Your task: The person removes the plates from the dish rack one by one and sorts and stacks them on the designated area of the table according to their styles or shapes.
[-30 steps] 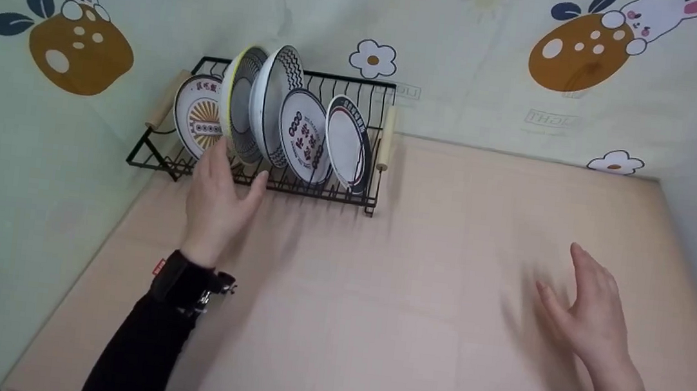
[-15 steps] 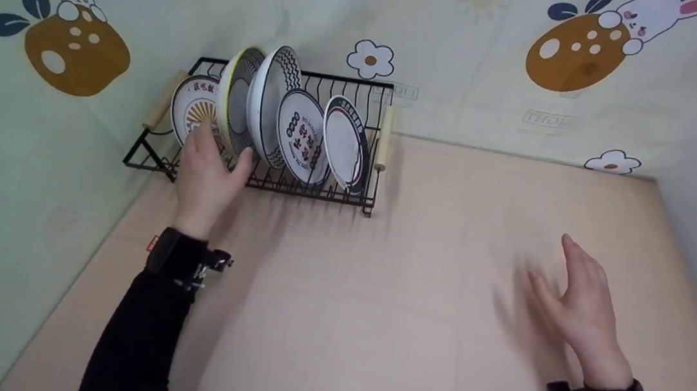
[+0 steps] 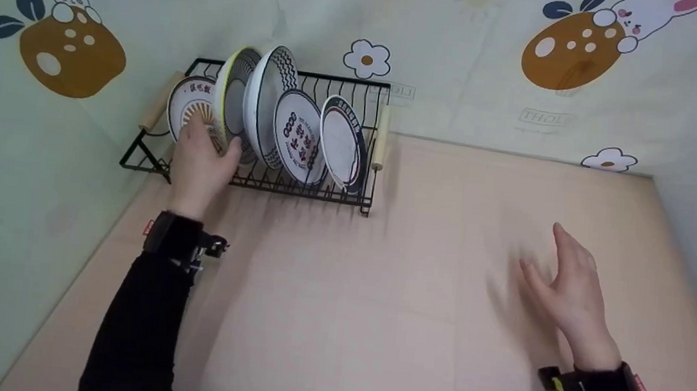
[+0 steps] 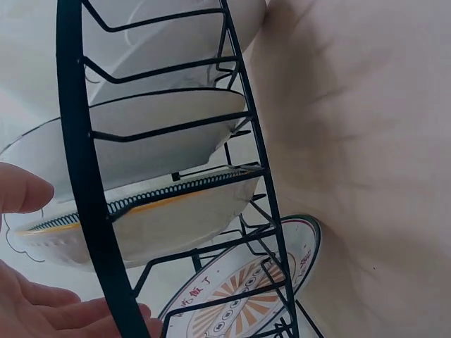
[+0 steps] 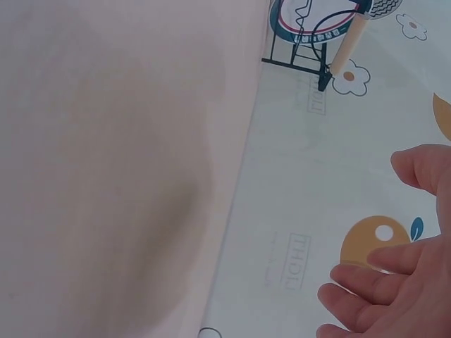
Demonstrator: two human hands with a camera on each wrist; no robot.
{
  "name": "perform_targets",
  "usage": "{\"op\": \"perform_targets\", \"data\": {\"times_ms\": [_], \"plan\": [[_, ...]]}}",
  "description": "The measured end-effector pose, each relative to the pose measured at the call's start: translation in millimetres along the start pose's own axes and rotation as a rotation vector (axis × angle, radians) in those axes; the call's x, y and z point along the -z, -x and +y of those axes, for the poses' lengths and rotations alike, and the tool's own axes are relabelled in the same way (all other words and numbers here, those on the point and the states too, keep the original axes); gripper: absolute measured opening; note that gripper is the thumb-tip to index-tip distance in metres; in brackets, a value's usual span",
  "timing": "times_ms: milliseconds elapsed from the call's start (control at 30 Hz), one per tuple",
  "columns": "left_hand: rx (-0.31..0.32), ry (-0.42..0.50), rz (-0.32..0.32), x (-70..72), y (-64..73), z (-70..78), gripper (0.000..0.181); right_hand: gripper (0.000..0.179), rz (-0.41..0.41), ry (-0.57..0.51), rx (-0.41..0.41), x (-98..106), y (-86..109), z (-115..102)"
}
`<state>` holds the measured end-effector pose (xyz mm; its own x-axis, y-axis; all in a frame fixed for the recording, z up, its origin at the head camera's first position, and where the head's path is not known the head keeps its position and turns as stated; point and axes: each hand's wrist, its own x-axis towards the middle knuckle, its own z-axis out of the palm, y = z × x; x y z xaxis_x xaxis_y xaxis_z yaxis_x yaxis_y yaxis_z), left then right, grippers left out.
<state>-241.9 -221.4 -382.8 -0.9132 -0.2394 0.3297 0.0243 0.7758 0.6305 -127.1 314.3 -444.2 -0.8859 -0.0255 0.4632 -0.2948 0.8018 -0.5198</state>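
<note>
My left hand (image 3: 199, 170) reaches to the front of a black wire dish rack (image 3: 316, 198), at a yellow-rimmed bowl (image 3: 236, 103) standing on edge. The fingers lie on the bowl's left, over a white plate (image 3: 189, 93) with a sunburst print, and the thumb on its right. In the left wrist view the bowl (image 4: 190, 225) sits between thumb and fingers, with a gap to the thumb (image 4: 27, 189). A second bowl (image 3: 261, 102) with a wavy pattern stands to the right. My right hand (image 3: 574, 297) hovers over the table, holding nothing, fingers relaxed and thumb apart.
Right of the bowls, a plate with red lettering (image 3: 296, 135) and a dark-rimmed plate (image 3: 342, 146) stand in the rack. Wooden handles (image 3: 382, 137) are at its ends. A patterned wall covering (image 3: 460, 58) rises behind the pale table (image 3: 376, 302).
My left hand has moved forward and left, up to the yellow-rimmed bowl. My right hand has drifted forward and slightly left. The dishes keep their places in the rack.
</note>
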Motion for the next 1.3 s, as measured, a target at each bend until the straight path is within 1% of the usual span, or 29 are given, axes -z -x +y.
{"op": "perform_targets", "data": {"times_ms": [67,300,600,700,900,1000,1133,1300], "plan": [[0.011,-0.001,-0.011,0.0,-2.3,-0.8,0.071,0.073,-0.004,0.002,-0.008,-0.8,-0.9,0.1],[0.015,-0.011,-0.035,-0.5,-6.7,-4.2,0.076,0.072,-0.022,0.003,-0.028,-3.0,-6.1,-2.9],[0.047,-0.034,-0.097,-4.7,-13.6,1.8,0.062,0.07,-0.035,-0.011,-0.03,-12.4,-10.6,-9.7],[0.062,-0.046,-0.094,-7.1,-15.2,3.5,0.059,0.07,-0.04,-0.023,-0.028,-17.5,-12.1,-11.6],[0.065,-0.049,-0.065,-12.0,-17.6,5.1,0.052,0.07,-0.049,-0.039,-0.025,-25.5,-15.5,-15.1],[0.086,-0.049,-0.069,-13.0,-18.9,5.4,0.048,0.07,-0.053,-0.044,-0.023,-28.5,-16.8,-16.6],[0.116,-0.043,-0.084,-13.0,-21.5,4.5,0.047,0.071,-0.067,-0.046,-0.041,-31.3,-17.8,-19.4],[0.13,-0.039,-0.089,-13.5,-24.6,2.4,0.046,0.072,-0.084,-0.05,-0.064,-33.4,-18.4,-22.1]]}}
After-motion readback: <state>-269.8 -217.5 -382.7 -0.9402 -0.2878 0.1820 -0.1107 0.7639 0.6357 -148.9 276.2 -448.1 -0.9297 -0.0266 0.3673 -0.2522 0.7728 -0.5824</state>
